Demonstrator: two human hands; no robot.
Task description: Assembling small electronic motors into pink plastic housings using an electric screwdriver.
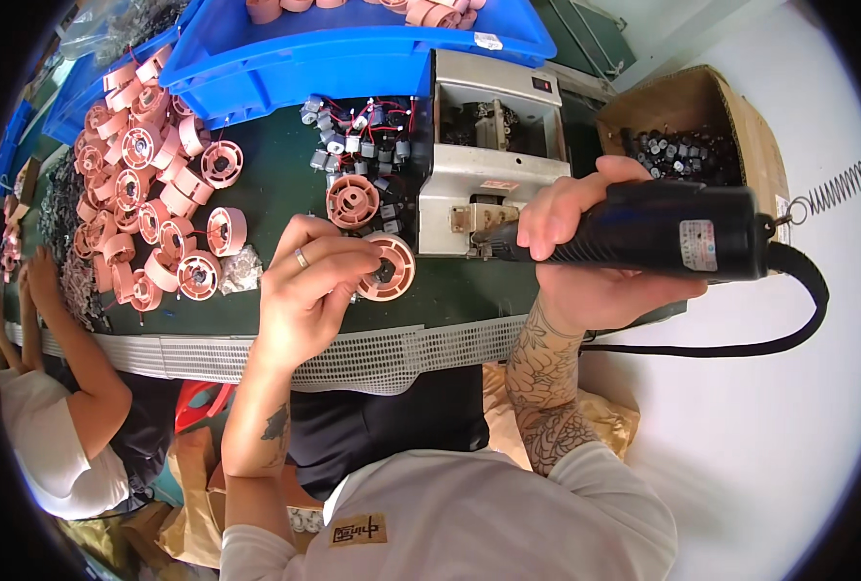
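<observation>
Landmark: metal machine (464,179), pale box with open top, on green table (280,174).
Left hand: (304,276) just left of machine's front end; thumb and fingers closed on near pink ring, at its left edge.
Near pink ring: (399,279) just left of machine's front, round face up, dark part in its centre.
Right hand: (575,228) just right of machine's front; fingers wrapped around screwdriver body.
Screwdriver: (653,232) black, powered, lying level, nose pointing left at machine's front block; contact there: can't tell.
Hanger: coiled spring (842,184) right of machine, hooked at screwdriver's rear; black cable (817,300) loops from same end.
Second ring: (353,201) left of machine, just behind near one.
Motors: small, silver, red wires (362,145), heaped left of machine.
Ring pile: (145,184) pink, well left of machine.
Blue bin: (343,63) behind machine and to its left, more pink rings inside.
Cardboard box: (764,160) right of machine, motors inside.
Co-worker: arm (87,344) far left of machine.
</observation>
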